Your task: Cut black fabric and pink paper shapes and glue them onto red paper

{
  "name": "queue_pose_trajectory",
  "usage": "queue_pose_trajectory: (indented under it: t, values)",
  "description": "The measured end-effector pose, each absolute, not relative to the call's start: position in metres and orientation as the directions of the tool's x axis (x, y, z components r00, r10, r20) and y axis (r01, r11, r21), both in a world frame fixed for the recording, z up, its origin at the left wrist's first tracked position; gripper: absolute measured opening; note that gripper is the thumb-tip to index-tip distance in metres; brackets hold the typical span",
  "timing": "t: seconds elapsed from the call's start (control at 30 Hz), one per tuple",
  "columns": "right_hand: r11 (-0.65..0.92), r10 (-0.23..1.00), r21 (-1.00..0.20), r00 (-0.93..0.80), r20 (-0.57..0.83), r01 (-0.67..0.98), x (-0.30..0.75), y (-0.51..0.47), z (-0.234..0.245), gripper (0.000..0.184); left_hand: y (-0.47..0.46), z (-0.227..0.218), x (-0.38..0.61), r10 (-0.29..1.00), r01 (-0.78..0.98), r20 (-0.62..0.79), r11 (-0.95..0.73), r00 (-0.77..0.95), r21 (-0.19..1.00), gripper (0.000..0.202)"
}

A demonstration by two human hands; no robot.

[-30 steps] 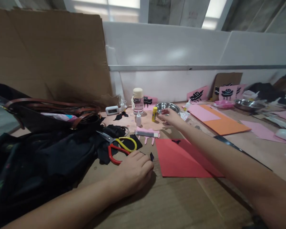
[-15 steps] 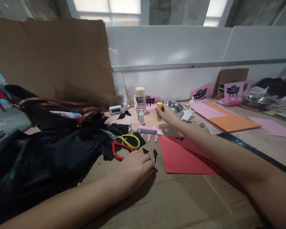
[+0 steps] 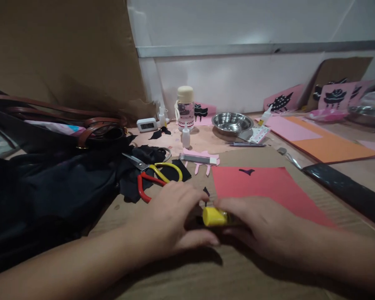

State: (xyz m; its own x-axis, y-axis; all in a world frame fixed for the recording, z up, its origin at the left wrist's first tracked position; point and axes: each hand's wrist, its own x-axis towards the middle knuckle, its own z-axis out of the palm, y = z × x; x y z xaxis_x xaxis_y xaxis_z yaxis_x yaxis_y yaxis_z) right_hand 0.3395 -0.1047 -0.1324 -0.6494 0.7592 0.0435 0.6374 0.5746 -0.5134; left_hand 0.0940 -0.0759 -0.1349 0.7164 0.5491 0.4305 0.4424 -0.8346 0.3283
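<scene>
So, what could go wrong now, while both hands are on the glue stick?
1. A small black scrap lies just beyond the left hand and right hand; a careless move could brush it away.
2. The scissors lie close to the left hand, which might bump them.
3. The glue stick is held near the red paper, so glue may smear it.

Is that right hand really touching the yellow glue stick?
Touching. The head view shows the right hand closed around the yellow glue stick, with no gap between them.
</scene>
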Motion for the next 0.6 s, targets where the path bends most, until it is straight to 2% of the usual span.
queue_pose_trajectory:
  t: [0.07,0.13,0.23,0.27,0.4,0.53,0.6]
  values:
    - [0.759,0.605,-0.38,-0.788,0.112,0.528,0.339,-0.115,-0.13,0.025,-0.088,-0.131,0.098,0.428,0.395,0.464,-0.902,0.776,0.172,0.046]
    - [0.876,0.466,-0.23,-0.866,0.179,0.424,0.338,-0.124,-0.125,0.026,-0.101,-0.125,0.101,0.363,0.376,0.427,-0.925,0.828,0.058,0.042]
    - [0.914,0.405,-0.089,-0.89,0.21,0.395,0.336,-0.131,-0.118,0.019,-0.112,-0.116,0.103,0.375,0.408,0.349,-0.912,0.859,-0.024,0.047]
    - [0.913,0.406,-0.058,-0.889,0.211,0.404,0.336,-0.132,-0.117,0.016,-0.114,-0.113,0.103,0.389,0.421,0.336,-0.907,0.858,-0.024,0.05]
    - [0.899,0.42,0.035,-0.883,0.212,0.436,0.333,-0.131,-0.12,0.023,-0.112,-0.11,0.103,0.419,0.423,0.351,-0.904,0.837,0.071,0.056]
    - [0.898,0.345,0.189,-0.903,0.256,0.397,0.333,-0.132,-0.116,0.021,-0.113,-0.111,0.104,0.46,0.437,0.355,-0.887,0.814,0.148,0.057]
    - [0.893,0.337,0.224,-0.911,0.239,0.389,0.333,-0.133,-0.112,0.016,-0.115,-0.111,0.103,0.503,0.467,0.359,-0.864,0.786,0.187,0.056]
